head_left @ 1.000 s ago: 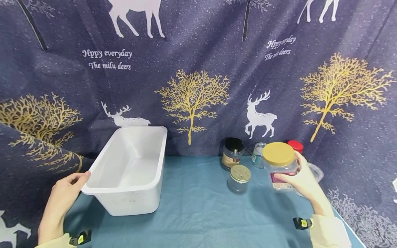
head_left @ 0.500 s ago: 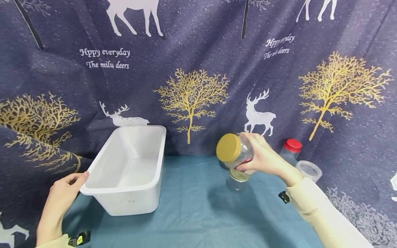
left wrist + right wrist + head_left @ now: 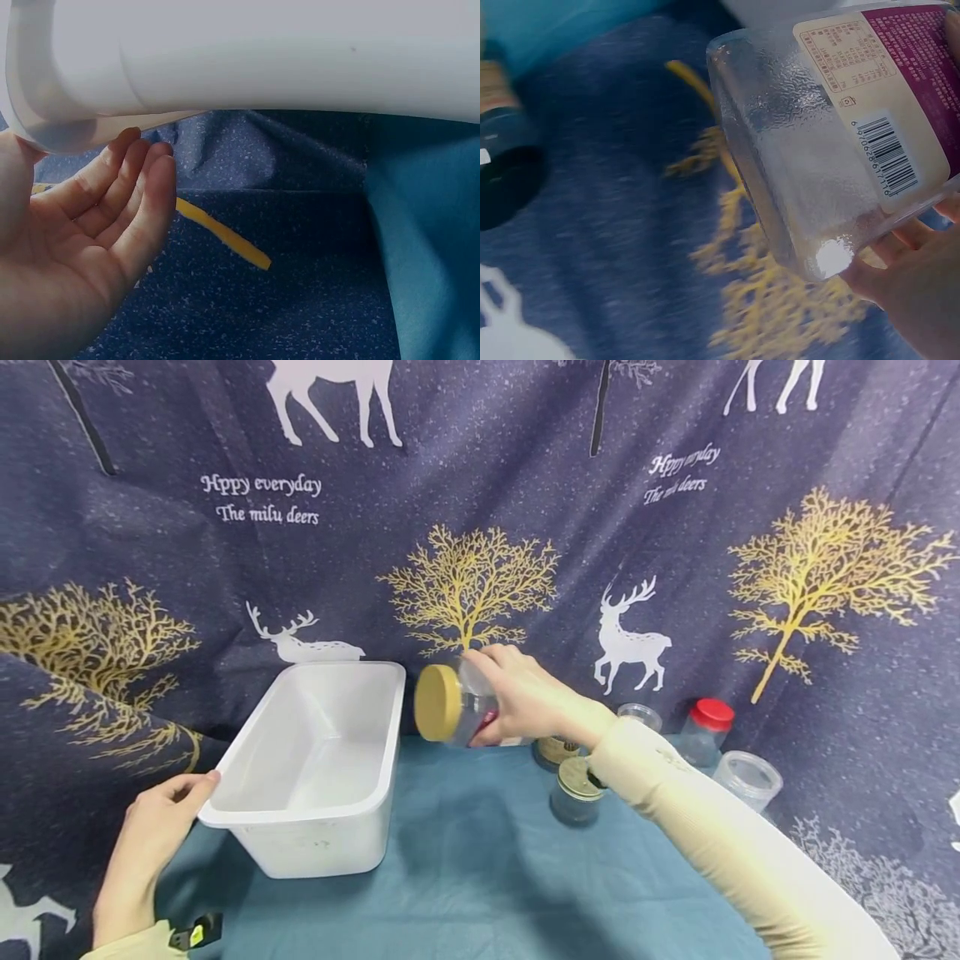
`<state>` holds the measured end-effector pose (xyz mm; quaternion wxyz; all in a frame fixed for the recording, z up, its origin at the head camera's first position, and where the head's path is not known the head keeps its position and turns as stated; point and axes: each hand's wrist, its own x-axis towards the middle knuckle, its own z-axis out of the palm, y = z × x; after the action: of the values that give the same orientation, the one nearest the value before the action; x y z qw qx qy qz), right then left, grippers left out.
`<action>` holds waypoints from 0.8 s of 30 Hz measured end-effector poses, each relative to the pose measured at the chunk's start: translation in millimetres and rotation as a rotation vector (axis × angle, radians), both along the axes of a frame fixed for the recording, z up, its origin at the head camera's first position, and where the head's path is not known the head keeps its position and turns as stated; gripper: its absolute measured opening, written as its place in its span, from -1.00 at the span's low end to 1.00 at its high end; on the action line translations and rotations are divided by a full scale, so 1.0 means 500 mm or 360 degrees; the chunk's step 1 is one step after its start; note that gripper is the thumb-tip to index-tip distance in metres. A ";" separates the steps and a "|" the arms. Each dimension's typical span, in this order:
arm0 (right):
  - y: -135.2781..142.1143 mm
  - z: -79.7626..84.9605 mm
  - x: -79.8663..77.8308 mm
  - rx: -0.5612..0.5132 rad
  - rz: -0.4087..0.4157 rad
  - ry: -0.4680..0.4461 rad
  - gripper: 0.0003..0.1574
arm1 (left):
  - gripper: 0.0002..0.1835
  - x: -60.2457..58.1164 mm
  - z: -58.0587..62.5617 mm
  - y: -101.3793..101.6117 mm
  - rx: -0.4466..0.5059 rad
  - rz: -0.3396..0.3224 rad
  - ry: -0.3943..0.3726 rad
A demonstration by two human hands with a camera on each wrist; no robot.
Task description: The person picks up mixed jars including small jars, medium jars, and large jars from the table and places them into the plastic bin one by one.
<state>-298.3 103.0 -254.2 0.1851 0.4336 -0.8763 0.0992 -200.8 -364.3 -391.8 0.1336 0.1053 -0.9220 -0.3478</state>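
Yellow-lidded jar: I am watching this clear jar (image 3: 459, 707) hanging above the teal tabletop (image 3: 420, 910), tipped onto its side, its lid pointing left and lying just short of the tub's right rim; I am seeing nothing inside the transparent part.
Right hand: the right hand (image 3: 521, 697) is grasping the jar round its body, behind the lid.
Left hand: the left hand (image 3: 161, 814) is gripping the near-left corner of the tub's rim, fingers curving underneath.
White tub: the deep tub (image 3: 322, 847) is standing upright on the left; the inside is showing only white walls and floor.
Step in hand: I am judging this to be a transfer in progress, the jar being out over the table and not yet past the rim.
Next move: I am reckoning it is calling for enough height to clear that rim, with the left hand bracing the tub.
Other jars: on the right, a gold-lidded jar (image 3: 577, 785), a red-lidded jar (image 3: 705, 732) and a clear tub (image 3: 748, 779) are standing, all see-through, with no contents I am making out.
Half hidden: the right arm is partly covering a labelled jar (image 3: 557, 752) and a small clear jar (image 3: 640, 717); I am unable to tell their contents.
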 end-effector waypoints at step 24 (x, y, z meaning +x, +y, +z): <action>-0.353 -0.003 0.018 0.0287 -0.0208 0.0003 0.45 | -0.26 0.002 0.009 0.008 0.0008 0.0043 -0.0047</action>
<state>-289.5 -73.7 -255.8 0.1522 0.3906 -0.9079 0.0071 -199.9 -360.1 -387.4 0.1246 0.1232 -0.9215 -0.3467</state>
